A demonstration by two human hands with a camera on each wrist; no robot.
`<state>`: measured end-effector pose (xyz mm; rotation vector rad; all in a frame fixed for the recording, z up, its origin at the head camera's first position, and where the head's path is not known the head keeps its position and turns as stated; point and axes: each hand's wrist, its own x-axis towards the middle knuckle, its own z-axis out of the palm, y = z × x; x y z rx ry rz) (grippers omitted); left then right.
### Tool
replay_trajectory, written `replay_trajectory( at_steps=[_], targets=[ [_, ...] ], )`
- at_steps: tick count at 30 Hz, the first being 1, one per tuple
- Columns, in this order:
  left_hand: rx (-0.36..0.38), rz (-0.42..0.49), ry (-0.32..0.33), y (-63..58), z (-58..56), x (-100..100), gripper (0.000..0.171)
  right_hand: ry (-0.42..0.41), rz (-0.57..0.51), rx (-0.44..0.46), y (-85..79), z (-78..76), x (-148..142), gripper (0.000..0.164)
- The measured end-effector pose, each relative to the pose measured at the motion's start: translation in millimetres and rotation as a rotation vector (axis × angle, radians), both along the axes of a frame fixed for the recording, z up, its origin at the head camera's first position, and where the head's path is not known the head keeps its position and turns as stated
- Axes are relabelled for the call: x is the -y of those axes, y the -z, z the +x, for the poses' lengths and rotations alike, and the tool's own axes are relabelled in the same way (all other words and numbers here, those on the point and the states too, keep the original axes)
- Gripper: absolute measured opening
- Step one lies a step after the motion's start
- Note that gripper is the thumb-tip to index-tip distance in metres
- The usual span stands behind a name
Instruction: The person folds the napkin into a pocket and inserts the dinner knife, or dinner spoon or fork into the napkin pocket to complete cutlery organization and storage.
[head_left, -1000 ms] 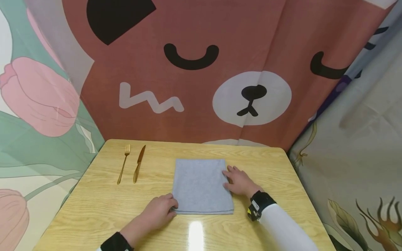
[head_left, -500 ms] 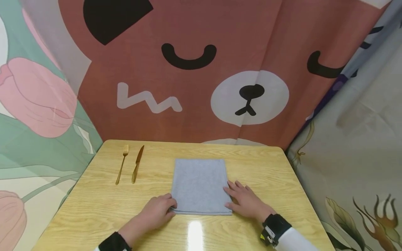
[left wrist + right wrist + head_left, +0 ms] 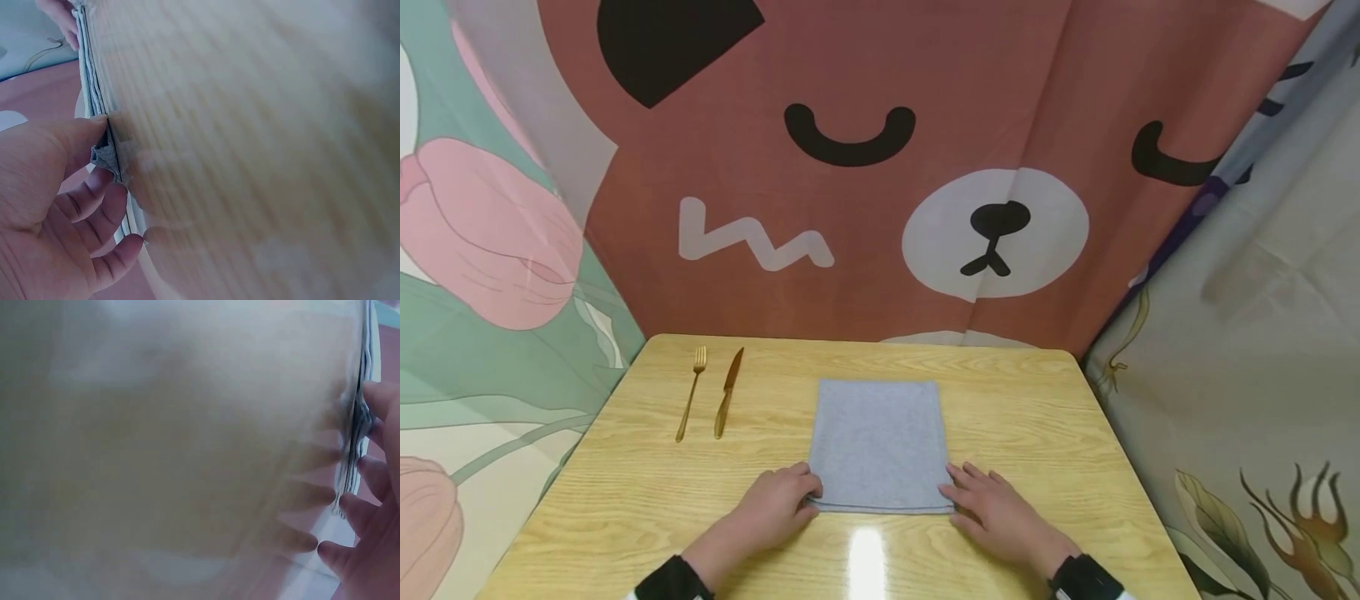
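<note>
A folded grey-blue cloth (image 3: pixel 880 446) lies flat on the wooden table, roughly square, its layered front edge facing me. At the near left corner, my left hand (image 3: pixel 775 504) pinches the cloth; the left wrist view shows thumb and forefinger on either side of the bunched corner (image 3: pixel 105 157). My right hand (image 3: pixel 1000 512) touches the near right corner with fingers spread and fairly straight. In the right wrist view, the fingers (image 3: pixel 359 509) lie along the stacked cloth edge (image 3: pixel 359 419). Whether the right thumb presses on the cloth is hard to tell.
A gold fork (image 3: pixel 692 392) and a gold knife (image 3: pixel 728 393) lie side by side on the table's (image 3: pixel 625 467) left part. Printed curtains hang behind it (image 3: pixel 865 300) and along both sides. Light reflects off the tabletop near the front.
My right hand has slid down the cloth's right edge toward me, to the near right corner. The left hand has stayed at its corner, and the cloth looks almost unmoved.
</note>
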<state>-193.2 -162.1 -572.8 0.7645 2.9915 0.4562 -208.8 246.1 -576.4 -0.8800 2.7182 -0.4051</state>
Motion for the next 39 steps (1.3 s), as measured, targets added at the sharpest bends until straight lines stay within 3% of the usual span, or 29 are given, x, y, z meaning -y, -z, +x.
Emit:
replay_trajectory(
  at_steps=[7, 14, 22, 31, 39],
  targets=[
    [-0.006, 0.002, 0.002, 0.6, -0.2, -1, 0.012, -0.075, 0.037, -0.078, -3.1, 24.3, -4, 0.056],
    [0.004, 0.001, 0.0, 1.0, -0.5, 0, 0.012, -0.203, 0.042, -0.103, -15.2, 40.3, 9, 0.052],
    [-0.007, 0.005, 0.0, 0.5, 0.2, 0, 0.012, -0.255, 0.07, -0.263, -17.4, 48.3, 13, 0.051],
    [0.005, -0.005, 0.02, -1.2, -3.6, 0, 0.01, -0.196, 0.054, -0.182, -12.1, 48.3, 8, 0.051],
    [0.045, -0.063, 0.046, -10.5, -10.3, -11, 0.015, -0.148, 0.027, -0.116, -19.8, 50.0, 10, 0.052]
  ],
)
